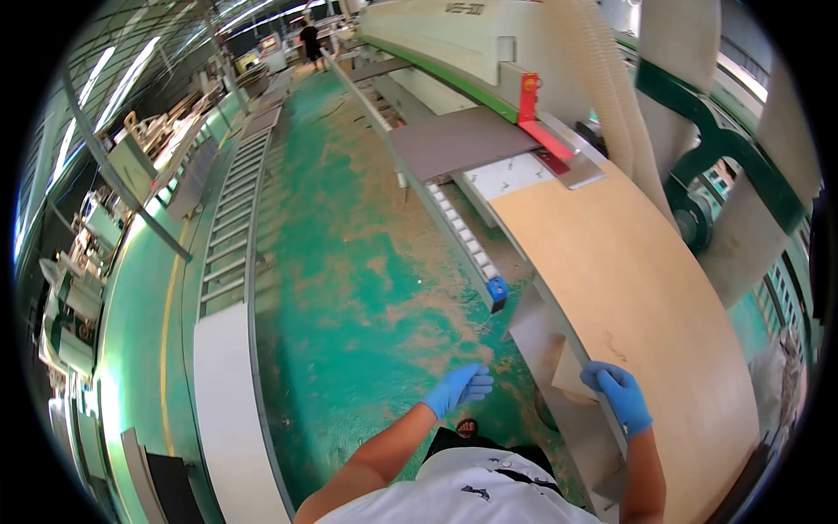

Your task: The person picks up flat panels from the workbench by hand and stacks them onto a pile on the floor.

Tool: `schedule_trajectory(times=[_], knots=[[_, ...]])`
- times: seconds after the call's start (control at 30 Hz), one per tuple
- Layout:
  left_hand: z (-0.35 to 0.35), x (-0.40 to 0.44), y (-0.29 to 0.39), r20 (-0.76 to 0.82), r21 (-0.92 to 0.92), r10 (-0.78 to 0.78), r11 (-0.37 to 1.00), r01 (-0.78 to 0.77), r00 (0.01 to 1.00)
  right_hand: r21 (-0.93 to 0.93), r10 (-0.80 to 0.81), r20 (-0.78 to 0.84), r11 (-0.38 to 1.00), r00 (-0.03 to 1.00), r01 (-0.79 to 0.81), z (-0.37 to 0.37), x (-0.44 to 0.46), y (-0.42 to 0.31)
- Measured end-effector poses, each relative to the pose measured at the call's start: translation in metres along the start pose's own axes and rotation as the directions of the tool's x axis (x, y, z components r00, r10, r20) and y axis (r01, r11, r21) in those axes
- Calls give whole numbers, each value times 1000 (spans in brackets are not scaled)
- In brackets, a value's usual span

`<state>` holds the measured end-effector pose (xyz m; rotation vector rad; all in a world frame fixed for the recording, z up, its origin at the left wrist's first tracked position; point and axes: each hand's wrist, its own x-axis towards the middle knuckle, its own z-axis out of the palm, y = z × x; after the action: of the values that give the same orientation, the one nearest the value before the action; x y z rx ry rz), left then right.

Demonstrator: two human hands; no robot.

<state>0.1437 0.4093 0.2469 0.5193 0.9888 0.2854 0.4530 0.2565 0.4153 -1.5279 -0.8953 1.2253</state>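
My left hand (458, 390), in a blue glove, hangs over the green floor with its fingers stretched out and holds nothing. My right hand (621, 397), also gloved in blue, is at the left edge of a long tan tabletop (628, 288). Its fingers are curled at that edge; whether they grip the edge or a small thing is hidden. Below this hand, a pale panel (572, 375) shows beside the table's side.
A large saw machine (454, 44) with a green rail and red guard (528, 100) stands ahead. A blue-ended roller rail (467, 244) juts toward me. On the left runs a roller conveyor (236, 201) with a white panel (229, 393). Dust covers the floor; a person (311, 44) stands far off.
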Motion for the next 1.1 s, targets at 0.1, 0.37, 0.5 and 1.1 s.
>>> schedule_trajectory(times=[0.1, 0.37, 0.5, 1.1], knots=[[-21, -6, -1, -33, -115, 50, 992, -54, 998, 62, 8, 101, 998, 995, -14, 32, 55, 4], [-65, -28, -39, -132, -310, 102, 941, -139, 986, 298, 101, 153, 944, 983, -143, 94, 198, 19], [-80, -40, -41, -321, -389, 54, 903, -184, 945, 410, 61, 226, 899, 972, -152, 112, 283, 39], [-81, -30, -24, -287, -357, 126, 906, -228, 950, 880, 84, 140, 446, 987, -163, 171, 371, 35]])
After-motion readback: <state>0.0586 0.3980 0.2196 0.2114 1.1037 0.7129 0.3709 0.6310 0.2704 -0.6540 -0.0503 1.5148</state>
